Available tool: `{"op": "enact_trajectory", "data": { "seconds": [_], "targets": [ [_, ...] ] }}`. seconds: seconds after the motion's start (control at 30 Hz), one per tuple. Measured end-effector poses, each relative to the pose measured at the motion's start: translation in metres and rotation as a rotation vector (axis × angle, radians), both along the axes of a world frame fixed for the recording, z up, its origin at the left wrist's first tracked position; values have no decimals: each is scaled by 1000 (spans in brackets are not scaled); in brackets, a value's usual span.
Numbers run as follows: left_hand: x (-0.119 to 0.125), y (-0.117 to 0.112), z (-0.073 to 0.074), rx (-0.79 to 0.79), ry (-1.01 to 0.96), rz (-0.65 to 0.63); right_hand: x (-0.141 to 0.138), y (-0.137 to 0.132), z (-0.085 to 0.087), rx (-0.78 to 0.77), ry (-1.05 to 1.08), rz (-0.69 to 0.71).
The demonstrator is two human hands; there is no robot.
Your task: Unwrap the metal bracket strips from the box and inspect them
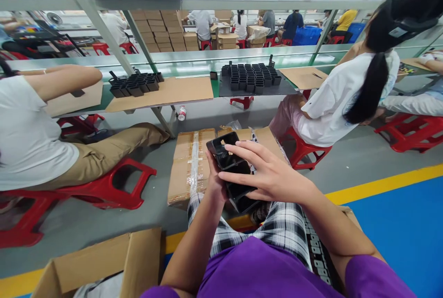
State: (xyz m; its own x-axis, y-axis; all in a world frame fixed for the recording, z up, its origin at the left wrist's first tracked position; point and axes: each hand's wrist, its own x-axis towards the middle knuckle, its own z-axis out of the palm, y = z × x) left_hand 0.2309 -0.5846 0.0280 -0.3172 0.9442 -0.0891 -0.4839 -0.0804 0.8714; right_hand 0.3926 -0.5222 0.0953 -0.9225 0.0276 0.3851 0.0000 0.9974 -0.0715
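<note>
Above my lap my left hand [215, 182] grips a row of open black plastic boxes [226, 162] from the left side. They look like small square housings lined up one behind another, the nearest ones [242, 202] tilting down toward my knees. My right hand [265, 166] reaches over them from the right, its fingers stretched out and spread. Its index fingertip is at the opening of the farthest box, and the other fingers lie across the boxes behind it. My right thumb is hidden.
A taped carton [183, 164] stands before my knees. More black boxes [251, 76] sit in rows on the bench, with another group [134, 85] farther left. People sit on red stools [121, 182] at both sides. An open carton [97, 256] is at my lower left.
</note>
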Motion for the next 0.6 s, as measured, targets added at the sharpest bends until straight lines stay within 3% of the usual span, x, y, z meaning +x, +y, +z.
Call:
{"op": "enact_trajectory", "data": {
  "seconds": [0.23,0.5,0.6],
  "targets": [
    [1,4,4,107,-36,78,4,-6,-7,14,151,-77],
    [9,0,19,173,-411,109,8,2,-7,26,222,-33],
    [12,-1,25,185,-467,112,9,5,-5,32,265,-3]
  ]
}}
